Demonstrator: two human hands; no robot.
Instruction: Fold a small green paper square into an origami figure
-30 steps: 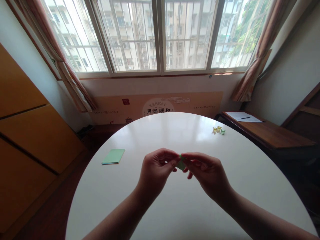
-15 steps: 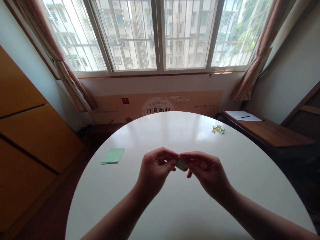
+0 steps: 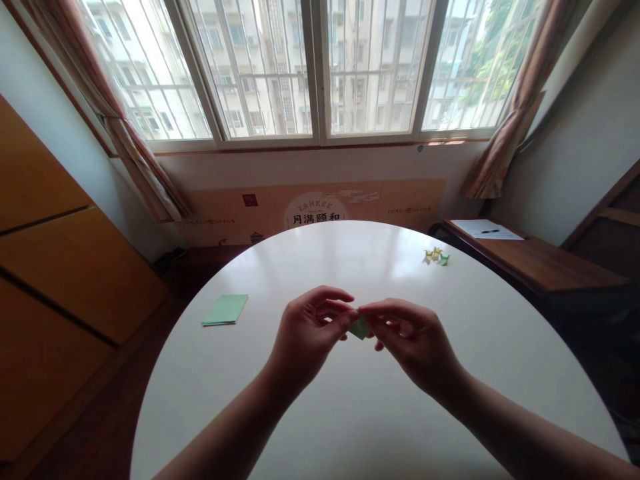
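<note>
The right grip (image 3: 413, 331) pinches the small green folded paper (image 3: 359, 328) between thumb and index finger, while the left grip (image 3: 309, 328) holds its left edge, the thumb in front; which finger backs that thumb is hidden. Over the last second the left index finger has lifted off the top of the paper and now hangs bent above it, so the pinch there seems to rest mainly with the right grip. The paper itself stays between the two grips, held above the white tabletop (image 3: 345, 420), and its finer creases are too small to read.

Farther out, a stack of green sheets (image 3: 226, 310) lies to the left, well apart from the grips. Toward the far right edge sit small folded yellow pieces (image 3: 434, 254), with a green folded piece (image 3: 445, 260) just beside them; these all keep their places.
</note>
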